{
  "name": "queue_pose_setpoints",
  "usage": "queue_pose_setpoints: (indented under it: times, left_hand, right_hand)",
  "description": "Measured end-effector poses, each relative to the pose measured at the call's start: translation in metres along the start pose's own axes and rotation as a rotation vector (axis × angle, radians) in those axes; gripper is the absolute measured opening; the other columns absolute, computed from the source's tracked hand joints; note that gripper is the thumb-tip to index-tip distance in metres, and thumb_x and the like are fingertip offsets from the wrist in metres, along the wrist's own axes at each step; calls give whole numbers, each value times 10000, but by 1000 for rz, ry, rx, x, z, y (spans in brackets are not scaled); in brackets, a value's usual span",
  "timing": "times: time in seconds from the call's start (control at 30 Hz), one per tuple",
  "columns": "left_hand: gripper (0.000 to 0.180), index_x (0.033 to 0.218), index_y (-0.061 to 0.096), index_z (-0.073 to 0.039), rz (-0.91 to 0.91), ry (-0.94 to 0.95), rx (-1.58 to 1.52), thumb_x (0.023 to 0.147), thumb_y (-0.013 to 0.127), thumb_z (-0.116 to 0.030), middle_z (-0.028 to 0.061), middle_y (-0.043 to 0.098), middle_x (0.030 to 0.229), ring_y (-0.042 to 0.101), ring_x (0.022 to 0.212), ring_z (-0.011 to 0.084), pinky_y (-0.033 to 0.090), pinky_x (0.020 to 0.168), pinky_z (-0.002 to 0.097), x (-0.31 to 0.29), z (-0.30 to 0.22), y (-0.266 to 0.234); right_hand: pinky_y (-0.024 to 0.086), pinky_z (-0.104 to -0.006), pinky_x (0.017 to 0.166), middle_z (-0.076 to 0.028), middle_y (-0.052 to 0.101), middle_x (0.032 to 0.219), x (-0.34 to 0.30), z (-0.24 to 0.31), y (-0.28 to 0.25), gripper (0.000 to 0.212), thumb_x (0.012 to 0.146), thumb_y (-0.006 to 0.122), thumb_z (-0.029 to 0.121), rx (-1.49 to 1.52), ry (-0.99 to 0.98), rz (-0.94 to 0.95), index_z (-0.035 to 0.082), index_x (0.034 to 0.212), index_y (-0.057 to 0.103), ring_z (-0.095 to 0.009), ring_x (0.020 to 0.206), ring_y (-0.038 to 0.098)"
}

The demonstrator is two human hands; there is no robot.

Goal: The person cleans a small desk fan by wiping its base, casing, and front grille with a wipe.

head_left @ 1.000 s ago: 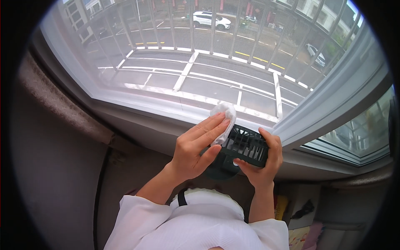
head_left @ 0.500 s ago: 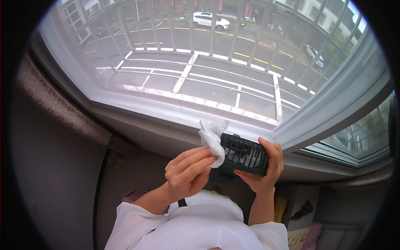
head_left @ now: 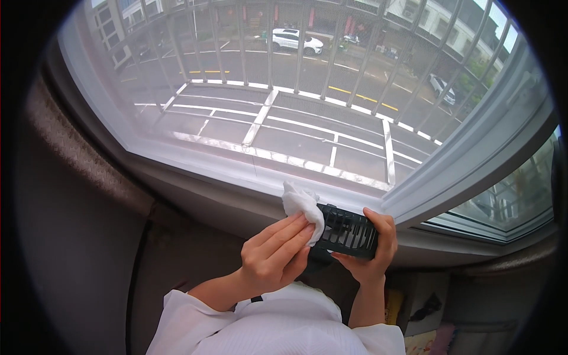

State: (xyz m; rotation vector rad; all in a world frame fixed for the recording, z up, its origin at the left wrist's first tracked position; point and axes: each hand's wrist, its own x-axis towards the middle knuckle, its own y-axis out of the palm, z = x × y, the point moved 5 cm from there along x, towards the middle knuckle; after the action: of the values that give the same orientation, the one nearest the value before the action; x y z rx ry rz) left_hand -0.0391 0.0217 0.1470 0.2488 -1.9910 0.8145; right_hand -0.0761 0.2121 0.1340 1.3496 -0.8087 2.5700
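In front of my body, near the window sill, I hold what looks like a small dark green fan with a slatted grille. Light shows through its slats, and a darker rounded part below it is mostly hidden. My right hand grips its right end, thumb at the lower edge and fingers over the far side. A crumpled white wipe is pinched in my left hand. The wipe presses against the fan's left end, its loose top sticking up past the fingertips.
The white window sill runs just beyond my hands. Past it stand a mesh screen and a barred guard, with a street and parked cars below. A rolled curtain borders the left. A light cabinet stands at lower right.
Both hands and the fan have come slightly lower in view. My left fingers have spread flatter over the wipe, which now covers more of the fan's left edge.
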Motion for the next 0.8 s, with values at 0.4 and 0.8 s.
queue_pose_setpoints:
  times: [0.4,0.8]
  left_hand:
    - [214,1048,702,35,31,-82,-129,870,665,-78,206,699,1055,689,990,346,565,838,385,20,12,4]
    - [135,992,711,28,30,-589,-738,906,690,-74,48,706,871,614,807,74,487,714,223,18,72,21]
  right_hand:
    - [502,-352,676,-92,643,902,2,5,-2,754,560,927,310,-21,-17,-17,36,1177,591,-255,764,621]
    - [496,-348,688,-107,623,908,1,7,0,763,555,931,295,-16,-5,1,37,1186,588,-249,766,605]
